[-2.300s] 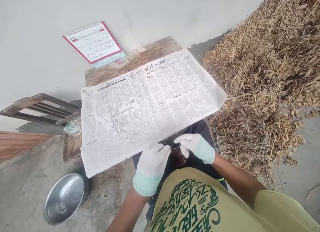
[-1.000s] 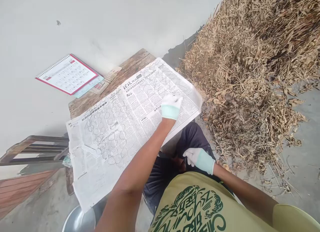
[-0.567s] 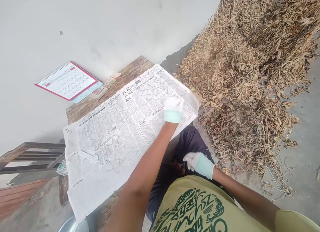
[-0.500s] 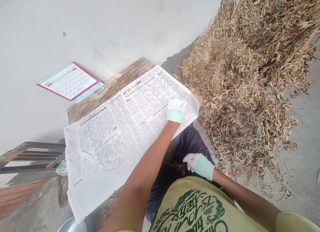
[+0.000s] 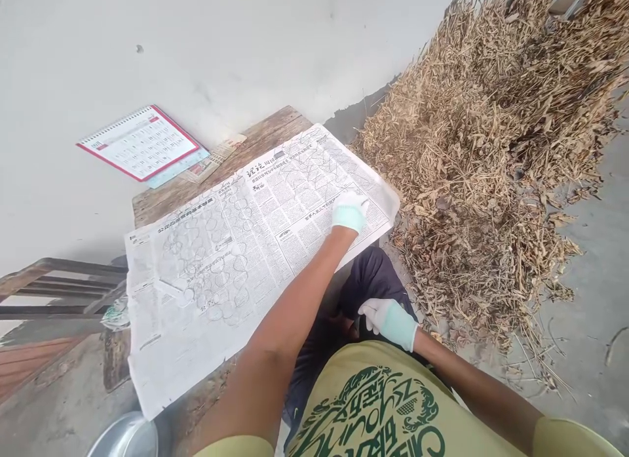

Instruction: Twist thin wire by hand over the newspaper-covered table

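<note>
A newspaper (image 5: pixel 221 260) is spread over a small wooden table (image 5: pixel 268 130), with many thin wire rings and zigzag shapes lying on it. My left hand (image 5: pixel 348 212), in a white glove with a teal cuff, reaches out to the paper's right part. Its fingers are curled together on the sheet, and what they pinch is too small to make out. My right hand (image 5: pixel 387 318), gloved the same way, rests on my dark trousers in my lap with its fingers loosely curled together.
A big pile of dry stalks and pods (image 5: pixel 491 149) lies right of the table. A red-edged calendar (image 5: pixel 138 142) hangs on the white wall. A metal bowl (image 5: pixel 122 438) sits on the floor at lower left, a wooden frame (image 5: pixel 59 288) further left.
Both hands were together at the paper's near edge with a thin wire. My left hand has since reached out over the paper's right part and edged rightward; my right hand stayed in my lap.
</note>
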`<move>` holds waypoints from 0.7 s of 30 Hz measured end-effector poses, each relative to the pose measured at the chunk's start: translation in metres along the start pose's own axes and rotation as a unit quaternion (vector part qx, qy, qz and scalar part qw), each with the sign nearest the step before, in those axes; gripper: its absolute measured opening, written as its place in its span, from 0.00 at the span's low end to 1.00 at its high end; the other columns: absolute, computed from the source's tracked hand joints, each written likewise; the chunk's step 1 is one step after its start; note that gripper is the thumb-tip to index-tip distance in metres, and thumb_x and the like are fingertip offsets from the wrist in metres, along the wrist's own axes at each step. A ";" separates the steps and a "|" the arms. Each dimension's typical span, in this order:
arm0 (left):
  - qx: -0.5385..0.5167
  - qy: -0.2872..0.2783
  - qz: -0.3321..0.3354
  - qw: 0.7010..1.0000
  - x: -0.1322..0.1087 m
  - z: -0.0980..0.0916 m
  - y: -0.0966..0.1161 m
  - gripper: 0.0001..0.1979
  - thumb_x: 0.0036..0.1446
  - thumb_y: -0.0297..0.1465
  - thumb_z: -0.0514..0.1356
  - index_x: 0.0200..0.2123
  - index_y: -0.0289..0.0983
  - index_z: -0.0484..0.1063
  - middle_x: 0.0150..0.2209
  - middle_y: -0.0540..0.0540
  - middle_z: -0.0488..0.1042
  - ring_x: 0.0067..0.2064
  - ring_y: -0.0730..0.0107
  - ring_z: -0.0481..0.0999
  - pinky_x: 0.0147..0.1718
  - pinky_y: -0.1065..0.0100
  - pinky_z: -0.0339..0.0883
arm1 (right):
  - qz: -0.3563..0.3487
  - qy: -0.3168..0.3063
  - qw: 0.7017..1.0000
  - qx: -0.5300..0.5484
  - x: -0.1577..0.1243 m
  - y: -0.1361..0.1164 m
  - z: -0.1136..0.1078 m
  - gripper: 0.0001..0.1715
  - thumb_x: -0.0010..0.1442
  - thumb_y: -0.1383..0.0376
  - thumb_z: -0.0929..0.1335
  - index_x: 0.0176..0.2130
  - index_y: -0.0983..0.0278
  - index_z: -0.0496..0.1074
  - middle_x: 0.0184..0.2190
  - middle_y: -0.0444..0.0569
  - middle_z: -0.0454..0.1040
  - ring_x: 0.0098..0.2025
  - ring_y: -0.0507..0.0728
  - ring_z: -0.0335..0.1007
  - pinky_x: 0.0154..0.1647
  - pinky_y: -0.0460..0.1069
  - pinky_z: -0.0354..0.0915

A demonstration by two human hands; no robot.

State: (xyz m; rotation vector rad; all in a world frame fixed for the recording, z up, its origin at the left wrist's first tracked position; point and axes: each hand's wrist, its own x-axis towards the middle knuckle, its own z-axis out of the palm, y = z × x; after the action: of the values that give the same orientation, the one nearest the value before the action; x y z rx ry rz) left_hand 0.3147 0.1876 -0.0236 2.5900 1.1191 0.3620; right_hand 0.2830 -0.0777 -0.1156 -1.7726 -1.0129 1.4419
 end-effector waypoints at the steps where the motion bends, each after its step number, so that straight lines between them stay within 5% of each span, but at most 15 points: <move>1: -0.005 0.004 -0.003 1.000 -0.001 -0.001 0.002 0.10 0.68 0.33 0.60 0.36 0.38 0.79 0.40 0.39 0.79 0.49 0.51 0.75 0.54 0.54 0.64 | 0.002 0.000 1.000 0.001 -0.001 -0.002 0.000 0.17 0.69 0.66 0.62 0.40 0.63 0.80 0.23 0.44 0.77 0.21 0.51 0.68 0.24 0.44 0.60; 7: -0.044 0.031 0.034 0.998 -0.017 -0.005 0.004 0.12 0.70 0.31 0.58 0.51 0.36 0.79 0.52 0.35 0.81 0.58 0.49 0.72 0.62 0.48 0.60 | 0.025 -0.008 1.000 0.005 -0.006 -0.011 -0.005 0.16 0.69 0.64 0.62 0.40 0.63 0.79 0.24 0.43 0.77 0.21 0.51 0.67 0.24 0.45 0.61; 13: -0.056 0.045 0.022 0.997 -0.041 -0.021 0.009 0.16 0.73 0.30 0.55 0.58 0.34 0.77 0.54 0.33 0.81 0.56 0.53 0.72 0.62 0.46 0.60 | 0.020 -0.024 0.999 -0.010 -0.010 -0.018 -0.008 0.17 0.66 0.59 0.63 0.37 0.62 0.78 0.23 0.44 0.76 0.21 0.52 0.68 0.26 0.46 0.63; 21: -0.029 0.062 0.003 0.998 -0.139 -0.047 -0.006 0.16 0.72 0.29 0.56 0.58 0.38 0.78 0.51 0.40 0.82 0.50 0.57 0.79 0.52 0.57 0.70 | 0.000 -0.026 0.999 -0.027 -0.001 -0.022 0.000 0.27 0.63 0.47 0.61 0.40 0.63 0.79 0.22 0.46 0.76 0.22 0.55 0.69 0.28 0.51 0.65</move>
State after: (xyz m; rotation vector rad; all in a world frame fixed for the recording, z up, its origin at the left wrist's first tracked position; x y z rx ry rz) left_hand 0.2020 0.0966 0.0016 2.5493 1.1245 0.5559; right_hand 0.2791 -0.0673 -0.0971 -1.7815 -1.0891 1.4801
